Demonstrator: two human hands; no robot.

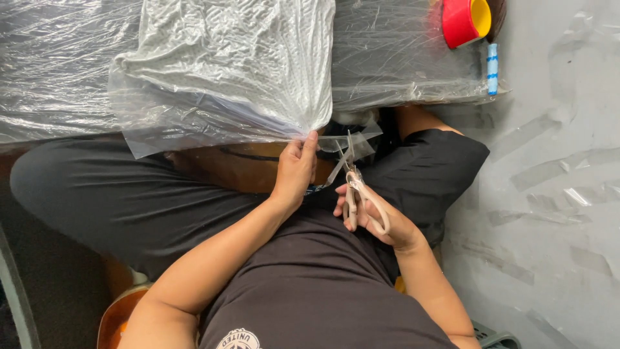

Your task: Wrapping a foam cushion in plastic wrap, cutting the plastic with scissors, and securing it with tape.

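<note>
Clear plastic covers the surface (51, 71) above both hands; the bagged white cloth (226, 64) overhangs it. The left hand (295, 169) pinches its gathered corner; the right hand (374, 216) grips pale scissors (355, 194), blades parted nearby. They could nick the pinching fingers.

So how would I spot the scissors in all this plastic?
Start at the big clear bag of white fabric on the wrapped table. Below its lower right corner, the right hand holds the scissors, cream-handled, the only rigid tool among soft film.
</note>
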